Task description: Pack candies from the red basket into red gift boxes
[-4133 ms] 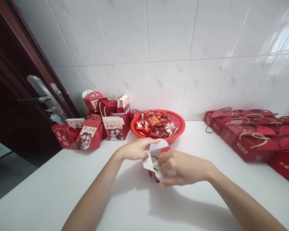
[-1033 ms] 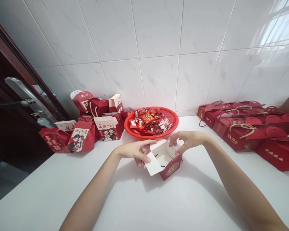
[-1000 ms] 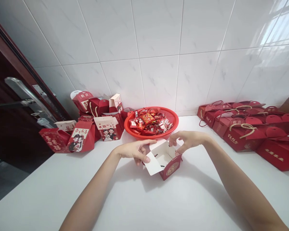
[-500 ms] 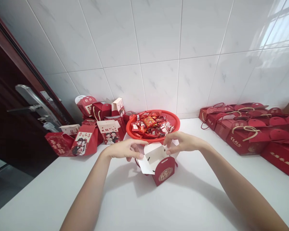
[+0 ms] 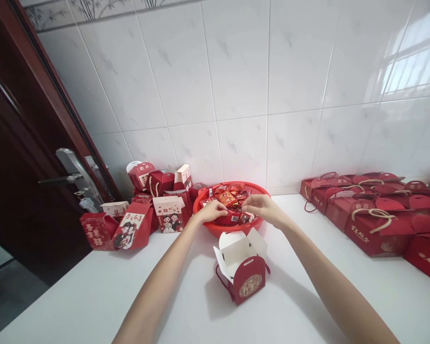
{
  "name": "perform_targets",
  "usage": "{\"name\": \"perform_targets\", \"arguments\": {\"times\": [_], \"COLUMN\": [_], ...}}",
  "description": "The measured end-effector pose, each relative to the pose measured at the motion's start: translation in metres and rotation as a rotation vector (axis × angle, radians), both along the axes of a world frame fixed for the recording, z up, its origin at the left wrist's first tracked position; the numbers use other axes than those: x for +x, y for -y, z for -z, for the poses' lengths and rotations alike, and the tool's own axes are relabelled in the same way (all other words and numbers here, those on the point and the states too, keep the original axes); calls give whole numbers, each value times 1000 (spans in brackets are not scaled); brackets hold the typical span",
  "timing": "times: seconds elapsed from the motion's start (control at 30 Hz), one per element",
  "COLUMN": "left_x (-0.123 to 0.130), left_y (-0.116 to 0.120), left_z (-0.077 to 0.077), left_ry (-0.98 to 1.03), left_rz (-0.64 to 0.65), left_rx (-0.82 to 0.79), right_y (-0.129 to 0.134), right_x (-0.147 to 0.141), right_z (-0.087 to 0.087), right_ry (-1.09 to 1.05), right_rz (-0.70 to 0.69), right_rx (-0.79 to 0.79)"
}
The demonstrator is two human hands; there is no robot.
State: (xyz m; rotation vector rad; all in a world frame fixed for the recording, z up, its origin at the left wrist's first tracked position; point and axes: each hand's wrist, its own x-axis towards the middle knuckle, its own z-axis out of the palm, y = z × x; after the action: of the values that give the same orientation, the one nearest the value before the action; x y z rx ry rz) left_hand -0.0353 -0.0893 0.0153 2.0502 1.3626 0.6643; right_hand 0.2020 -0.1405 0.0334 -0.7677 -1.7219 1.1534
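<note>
My left hand [image 5: 215, 211] is over the left front of a red plastic basket [image 5: 220, 230], its fingers bent together among wrapped candies [image 5: 226, 197]. Across from it, my right hand [image 5: 264, 208] reaches over the basket's right side, thumb and fingertips close together. A red packet [image 5: 230, 219] with a small white label lies between the hands. Whether either set of fingertips has a candy in it is too small to make out. In front of the basket stands a red gift box [image 5: 249, 281], white inside, its flaps spread and top open. Neither hand touches it.
Several red and cream gift boxes [image 5: 132, 225] are clustered at the left, near a dark door with a metal handle [image 5: 71, 165]. Rows of closed red boxes [image 5: 374, 234] with rope handles fill the right side. A tiled wall [image 5: 241, 143] rises behind the white table [image 5: 186, 310].
Both hands have let go of the gift box's flaps and moved forward to the candies in the basket. The open box stays on the table. The camera view has tilted upward.
</note>
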Motion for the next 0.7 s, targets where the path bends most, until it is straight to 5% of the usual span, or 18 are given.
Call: {"name": "perform_targets", "arguments": {"times": [0.2,0.43,0.57,0.7], "left_x": [-7,-7,-8,-2], "left_y": [-4,0,-7,-12], "left_z": [10,7,10,11], "left_ry": [469,623,519,113], "left_rz": [-57,-141,-217,-53], "left_rx": [-3,-59,-122,-95], "right_y": [-39,-47,-50,-52], "right_x": [-28,-37,-36,-37], "right_z": [21,30,31,32], "right_ry": [-122,-131,-338,-419], "right_rz": [273,163,333,341], "right_rx": [-124,-142,-140,-255]}}
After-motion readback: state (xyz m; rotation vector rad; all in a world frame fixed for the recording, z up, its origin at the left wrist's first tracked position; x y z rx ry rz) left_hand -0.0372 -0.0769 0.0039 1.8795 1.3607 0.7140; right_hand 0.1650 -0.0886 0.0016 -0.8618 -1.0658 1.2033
